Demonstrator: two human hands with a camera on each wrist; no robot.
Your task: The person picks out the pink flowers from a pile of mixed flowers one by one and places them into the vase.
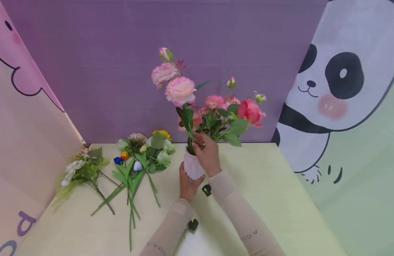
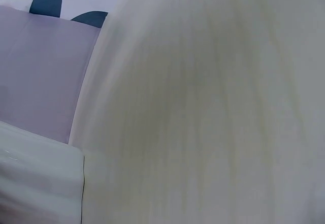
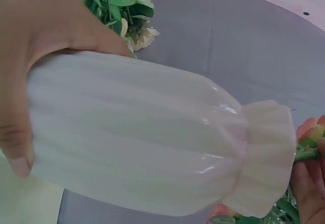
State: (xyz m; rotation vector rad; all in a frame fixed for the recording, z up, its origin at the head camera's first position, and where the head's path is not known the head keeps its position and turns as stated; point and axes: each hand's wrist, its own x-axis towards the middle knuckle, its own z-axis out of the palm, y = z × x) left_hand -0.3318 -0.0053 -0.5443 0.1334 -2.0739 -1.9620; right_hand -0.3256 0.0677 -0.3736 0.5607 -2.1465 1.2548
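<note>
A white, ribbed vase [image 3: 137,127] with a ruffled rim stands upright on the table, held low on its body by my left hand [image 1: 188,185]. At its mouth, my right hand [image 1: 208,154] pinches a green stem [image 3: 306,154] between thumb and fingers. Pale pink flowers [image 1: 180,90] rise above the vase, with a closed bud at the top. To their right, a coral-red bloom [image 1: 250,111] and smaller pink flowers [image 1: 214,101] lean outward among green leaves. Only part of the vase's smooth side [image 2: 38,178] enters the left wrist view.
Left of the vase lie loose artificial flowers, including a yellow bloom [image 1: 161,134], a blue tulip [image 1: 118,160] and a white-flowered spray [image 1: 74,166]. Two small black pieces [image 1: 206,190] with yellow marks lie near my forearms. A purple panel [image 1: 120,71] stands behind the pale table [image 1: 264,199].
</note>
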